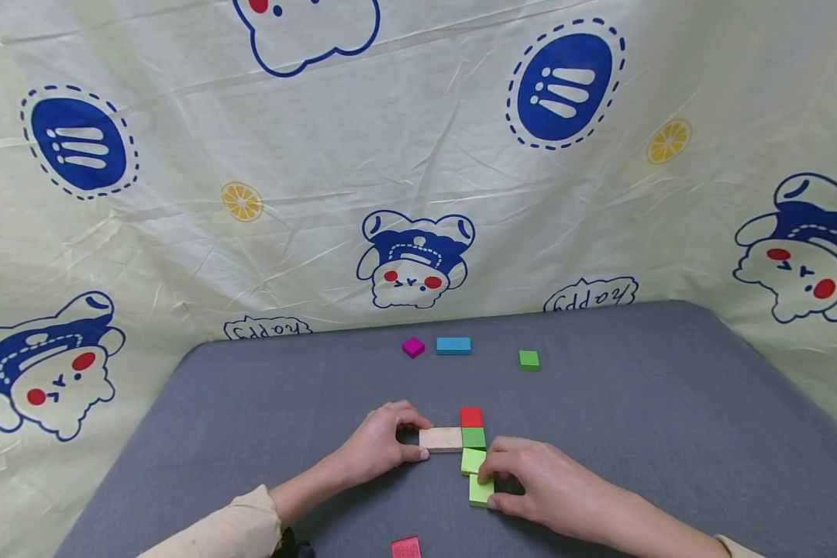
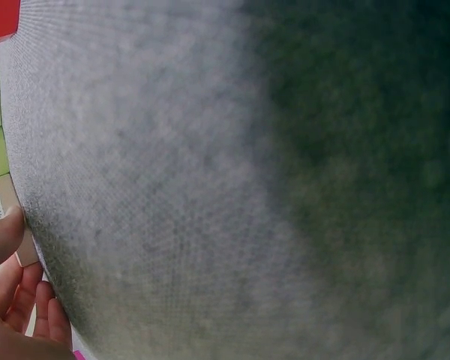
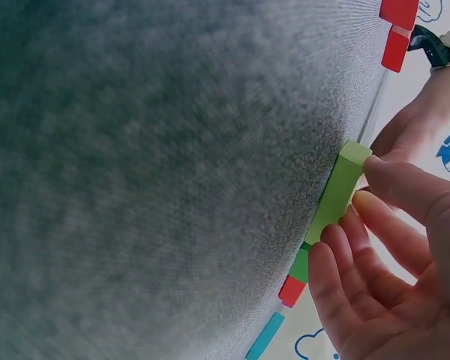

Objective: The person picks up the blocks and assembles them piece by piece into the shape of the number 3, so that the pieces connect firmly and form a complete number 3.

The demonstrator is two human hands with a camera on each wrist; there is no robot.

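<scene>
My left hand [image 1: 377, 442] holds the left end of a plain wooden block [image 1: 441, 439] lying flat, with the thumb at its near edge and fingers at its far edge. At its right end sits a green block [image 1: 473, 437], with a red block [image 1: 470, 417] just beyond. On the near side come two light green blocks, one [image 1: 472, 460] beside the green block and a nearer one [image 1: 480, 493] set slightly right. My right hand [image 1: 547, 484] pinches the nearer one between thumb and index finger. The right wrist view shows that thumb [image 3: 405, 184] at the light green end.
At the back of the grey table [image 1: 286, 403] lie a magenta block [image 1: 413, 347], a blue block [image 1: 453, 346] and a separate green block [image 1: 528, 360]. Another red block [image 1: 406, 547] lies at the near edge of the head view. A printed cloth [image 1: 418, 139] hangs behind the table.
</scene>
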